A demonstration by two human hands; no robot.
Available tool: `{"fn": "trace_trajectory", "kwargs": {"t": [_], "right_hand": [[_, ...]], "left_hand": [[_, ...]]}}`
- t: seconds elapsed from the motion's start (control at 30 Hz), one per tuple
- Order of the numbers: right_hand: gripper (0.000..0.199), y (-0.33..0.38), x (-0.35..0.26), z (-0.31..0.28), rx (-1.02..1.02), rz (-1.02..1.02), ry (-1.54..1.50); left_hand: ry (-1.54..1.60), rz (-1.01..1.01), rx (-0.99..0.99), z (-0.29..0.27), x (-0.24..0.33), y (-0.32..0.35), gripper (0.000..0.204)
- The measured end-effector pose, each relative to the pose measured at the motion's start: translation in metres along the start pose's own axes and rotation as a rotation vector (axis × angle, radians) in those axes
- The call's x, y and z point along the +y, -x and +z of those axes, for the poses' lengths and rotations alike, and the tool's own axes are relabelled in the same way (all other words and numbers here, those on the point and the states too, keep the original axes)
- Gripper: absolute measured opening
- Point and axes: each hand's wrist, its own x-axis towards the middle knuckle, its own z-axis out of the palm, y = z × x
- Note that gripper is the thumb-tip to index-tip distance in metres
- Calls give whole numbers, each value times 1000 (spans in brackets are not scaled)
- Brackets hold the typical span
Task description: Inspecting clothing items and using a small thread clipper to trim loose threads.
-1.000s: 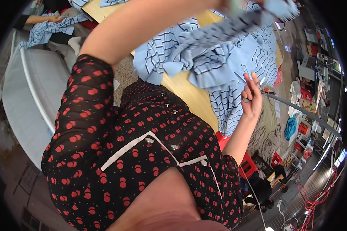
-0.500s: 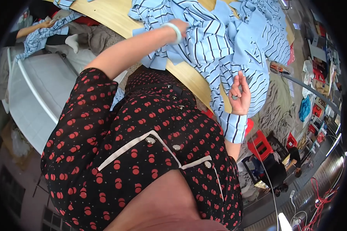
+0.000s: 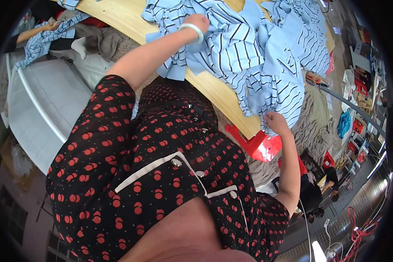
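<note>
A heap of light blue shirts with dark stripes (image 3: 238, 54) covers much of the wooden table. My left hand (image 3: 198, 22), with a pale bangle at the wrist, is closed at the heap's near left part, on the cloth of a striped shirt. Its fingertips are hidden. At the table's near right corner my right hand (image 3: 276, 123) is curled shut beside the lower edge of the striped cloth. What it holds, if anything, cannot be made out. Just above it a striped sleeve end (image 3: 258, 101) is smeared by motion.
A pale wooden table edge (image 3: 222, 98) runs in front of me, with a red plastic stool (image 3: 263, 147) below its corner. Left stands a grey-white bin with a curved rim (image 3: 41, 107). Beyond it, another person's hand (image 3: 52, 26) holds striped cloth. Grey cloth (image 3: 312, 118) lies at right.
The striped cuff that was around my right wrist is now off it. My right hand has moved down and curled shut. My left hand has shifted slightly left and up.
</note>
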Motion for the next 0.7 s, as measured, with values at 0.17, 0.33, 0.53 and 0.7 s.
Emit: {"fn": "trace_trajectory", "kwargs": {"t": [0.17,0.33,0.53,0.7], "right_hand": [[23,8,-16,-41,309,-65,-364],[26,25,-93,-113,735,-184,-948],[36,20,-156,-146,1204,-528,-1057],[48,14,-202,-170,1568,-583,-1228]], "left_hand": [[68,419,-139,-37,41,-30,18],[1410,-31,-448,-129,173,46,13],[1258,-141,-347,-168,264,102,15],[1364,595,-224,-143,267,110,19]]}}
